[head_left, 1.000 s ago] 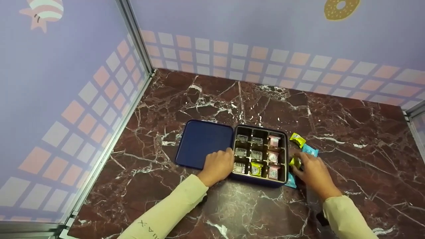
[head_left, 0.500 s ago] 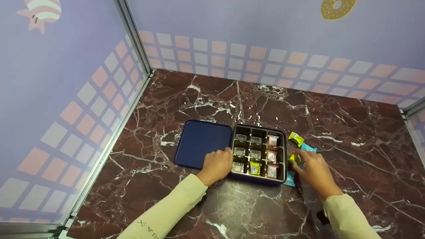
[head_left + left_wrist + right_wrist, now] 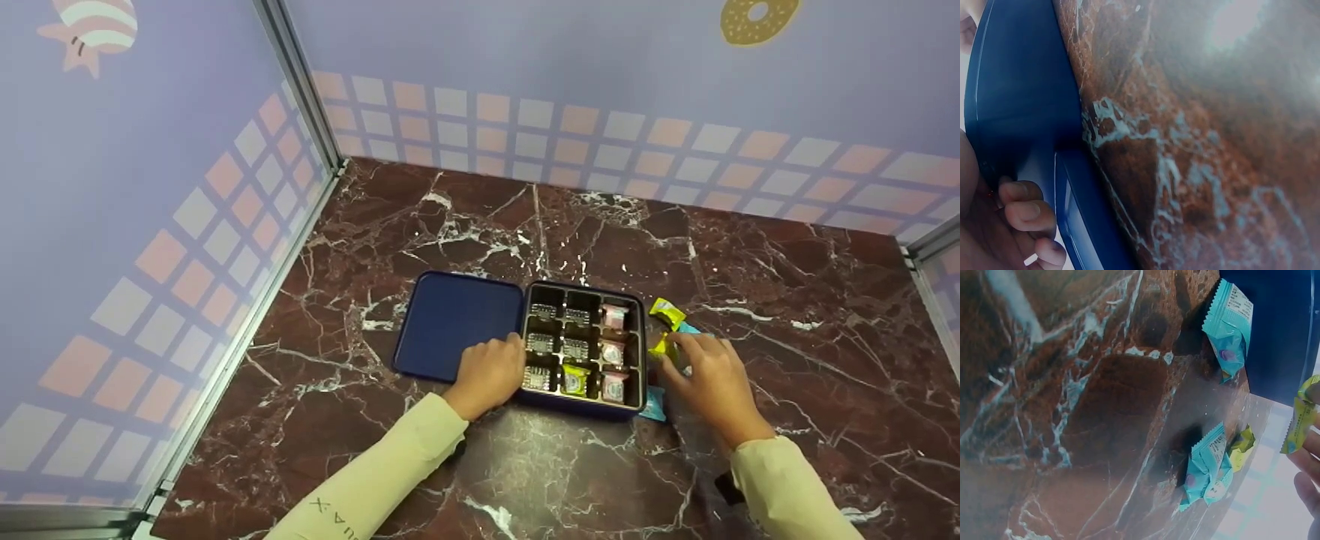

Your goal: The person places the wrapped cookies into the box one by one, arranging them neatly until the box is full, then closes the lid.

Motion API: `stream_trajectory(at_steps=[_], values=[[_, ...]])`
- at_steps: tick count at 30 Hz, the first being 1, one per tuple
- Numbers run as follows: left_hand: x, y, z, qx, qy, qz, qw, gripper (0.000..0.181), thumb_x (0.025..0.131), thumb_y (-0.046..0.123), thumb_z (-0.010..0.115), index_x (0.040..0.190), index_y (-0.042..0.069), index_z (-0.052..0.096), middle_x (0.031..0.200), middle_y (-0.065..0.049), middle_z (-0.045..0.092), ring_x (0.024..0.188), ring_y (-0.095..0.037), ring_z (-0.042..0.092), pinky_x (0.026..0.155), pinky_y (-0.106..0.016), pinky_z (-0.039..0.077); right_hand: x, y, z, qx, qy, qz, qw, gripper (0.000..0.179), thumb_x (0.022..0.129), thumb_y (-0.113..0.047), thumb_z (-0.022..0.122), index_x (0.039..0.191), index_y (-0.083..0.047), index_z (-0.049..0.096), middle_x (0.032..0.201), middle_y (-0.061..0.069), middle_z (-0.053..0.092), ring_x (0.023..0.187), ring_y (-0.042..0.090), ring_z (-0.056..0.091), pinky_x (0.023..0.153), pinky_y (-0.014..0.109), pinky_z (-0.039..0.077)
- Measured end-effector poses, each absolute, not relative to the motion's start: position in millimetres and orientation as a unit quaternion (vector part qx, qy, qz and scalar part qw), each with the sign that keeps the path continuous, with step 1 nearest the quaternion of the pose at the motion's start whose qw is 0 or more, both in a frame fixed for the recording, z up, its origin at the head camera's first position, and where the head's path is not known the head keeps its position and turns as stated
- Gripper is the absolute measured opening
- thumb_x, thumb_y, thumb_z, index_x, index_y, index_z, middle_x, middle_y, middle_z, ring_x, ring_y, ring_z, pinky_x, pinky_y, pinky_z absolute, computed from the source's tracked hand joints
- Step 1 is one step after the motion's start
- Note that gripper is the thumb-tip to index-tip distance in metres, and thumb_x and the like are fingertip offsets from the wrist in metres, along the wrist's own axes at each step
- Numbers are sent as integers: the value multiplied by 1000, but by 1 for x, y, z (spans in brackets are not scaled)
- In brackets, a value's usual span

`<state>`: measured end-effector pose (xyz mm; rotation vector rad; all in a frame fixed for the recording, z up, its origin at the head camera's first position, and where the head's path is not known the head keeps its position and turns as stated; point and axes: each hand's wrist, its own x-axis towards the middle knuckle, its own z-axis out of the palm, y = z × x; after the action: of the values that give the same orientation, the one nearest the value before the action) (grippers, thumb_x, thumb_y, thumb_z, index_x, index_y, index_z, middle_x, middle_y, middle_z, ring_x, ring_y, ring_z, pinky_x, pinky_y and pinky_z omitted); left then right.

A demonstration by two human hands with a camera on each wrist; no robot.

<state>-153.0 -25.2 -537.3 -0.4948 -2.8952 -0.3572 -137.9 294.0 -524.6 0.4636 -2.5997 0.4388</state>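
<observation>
A blue tin box [image 3: 585, 409] with a divided tray sits mid-table. My left hand [image 3: 491, 375] grips its left wall, fingers curled there; the left wrist view shows the fingertips [image 3: 1027, 211] beside the blue side. To the right of the box, my right hand [image 3: 712, 382] pinches a yellow-wrapped candy [image 3: 1300, 424], raised off the table in the right wrist view. In the tray, pink-wrapped candies [image 3: 613, 352] fill the right column. One yellow candy [image 3: 575, 380] lies in the front middle compartment. Clear ridged pieces [image 3: 541, 343] show in the other compartments.
The blue lid [image 3: 459, 322] lies flat against the box's left side. Right of the box lie another yellow candy [image 3: 666, 312], a blue candy [image 3: 1206, 464] partly behind my right hand, and a second blue candy [image 3: 654, 403] by the front corner. Printed panels [image 3: 600, 60] wall the table.
My right hand has shifted slightly, its fingers drawing the yellow candy up between them near the box's right edge. The left hand stays at the box's left wall.
</observation>
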Motion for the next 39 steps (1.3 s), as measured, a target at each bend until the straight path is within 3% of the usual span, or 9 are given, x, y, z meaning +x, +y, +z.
stream_trajectory(at_steps=[21, 32, 39], values=[[-152, -27, -538, -167, -973, -126, 97, 37, 102, 23, 36, 71, 12, 52, 58, -9, 63, 49, -27, 62, 41, -40, 45, -143, 278, -517, 237, -912, 198, 269, 31, 72, -4, 82, 99, 0, 68, 90, 15, 70, 83, 33, 63, 77, 44, 43], [-152, -26, -538, -166, -973, -125, 96, 35, 102, 24, 37, 72, 11, 53, 60, -10, 65, 50, -28, 63, 43, -41, 46, -143, 267, -513, 226, -922, 204, 241, 31, 73, -7, 82, 102, -1, 71, 102, 16, 70, 95, 37, 64, 89, 58, 46], [-152, -26, -537, -169, -973, -124, 94, 35, 102, 23, 37, 73, 11, 53, 59, -9, 64, 49, -27, 62, 42, -40, 45, -147, 260, -514, 252, -912, 204, 251, 30, 73, -7, 83, 99, -1, 72, 100, 16, 70, 91, 36, 65, 85, 52, 48]])
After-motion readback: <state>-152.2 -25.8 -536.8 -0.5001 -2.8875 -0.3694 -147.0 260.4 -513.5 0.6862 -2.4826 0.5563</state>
